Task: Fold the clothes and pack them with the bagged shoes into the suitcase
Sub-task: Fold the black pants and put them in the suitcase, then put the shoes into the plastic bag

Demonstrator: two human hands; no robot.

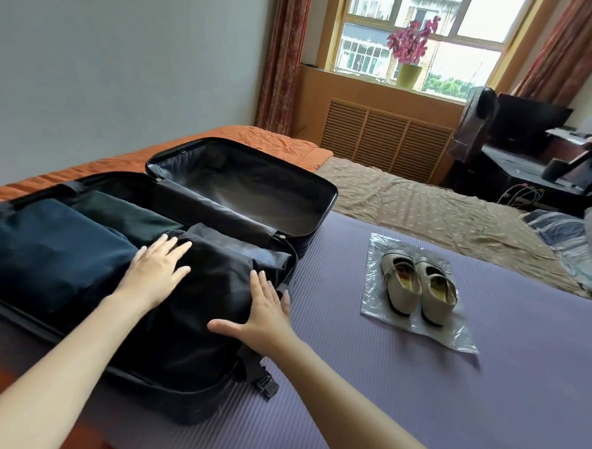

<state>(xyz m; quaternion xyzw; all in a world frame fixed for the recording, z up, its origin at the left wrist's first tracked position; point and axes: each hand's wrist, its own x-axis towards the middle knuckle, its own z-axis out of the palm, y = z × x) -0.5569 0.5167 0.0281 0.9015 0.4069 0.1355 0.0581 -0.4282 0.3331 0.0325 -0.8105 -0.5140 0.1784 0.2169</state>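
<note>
My left hand lies flat, fingers straight and slightly spread, palm down on the folded black cloth garment, grasping nothing; my right hand is likewise released, fingers straight and thumb splayed wide, resting on the same garment's right edge, its fingertips against the case wall. The garment fills the right end of the near half of the open black soft-sided suitcase; just left of it sits a folded navy blue garment, and behind both a folded dark green one. The far half of the case lies open showing grey lining; a black strap with a plastic buckle hangs over the near right corner. The suitcase rests on a ribbed purple mat; well apart to the right, on that mat, a pair of beige flat strap shoes lies side by side with a clear plastic bag; whether inside it or on top, I cannot tell. Beyond are an orange bedspread and a brown patterned sheet.
</note>
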